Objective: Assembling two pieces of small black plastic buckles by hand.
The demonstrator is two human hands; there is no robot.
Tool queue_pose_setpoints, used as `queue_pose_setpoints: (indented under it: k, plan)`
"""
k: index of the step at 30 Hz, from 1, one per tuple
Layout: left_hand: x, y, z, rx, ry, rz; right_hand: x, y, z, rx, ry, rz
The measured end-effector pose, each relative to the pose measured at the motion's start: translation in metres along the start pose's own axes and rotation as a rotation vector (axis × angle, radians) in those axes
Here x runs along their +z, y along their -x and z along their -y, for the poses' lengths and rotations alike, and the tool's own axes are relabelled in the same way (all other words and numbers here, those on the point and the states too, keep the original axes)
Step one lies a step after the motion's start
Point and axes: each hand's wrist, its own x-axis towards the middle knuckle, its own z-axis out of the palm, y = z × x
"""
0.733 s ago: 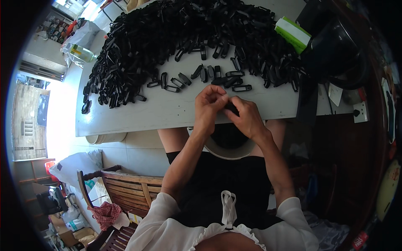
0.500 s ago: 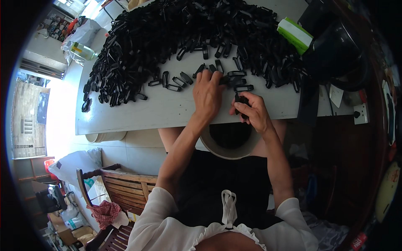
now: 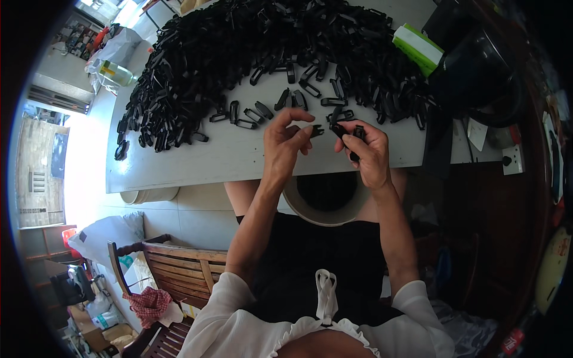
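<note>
A small black piece (image 3: 318,129) juts from the left hand (image 3: 283,141), pinched between thumb and finger above the pale table (image 3: 227,164). The right hand (image 3: 371,156) curls closed around more black pieces (image 3: 356,132); I can't tell how many. They look light, stiff, perhaps slick, best gripped by their long sides. Beyond lies a heaped black pile (image 3: 197,53).

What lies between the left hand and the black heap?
The head view shows loose black pieces on the tabletop between the left hand and the heap.
</note>
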Motion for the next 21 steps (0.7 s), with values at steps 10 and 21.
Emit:
queue_pose_setpoints:
  k: [10,21]
  plan:
    - [0.010,0.018,0.018,-0.211,0.582,0.098,0.019,0.018,0.002,-0.068,0.360,0.050]
    - [0.017,0.031,0.011,-0.068,0.239,0.062,0.031,0.015,-0.001,-0.617,1.025,-0.211]
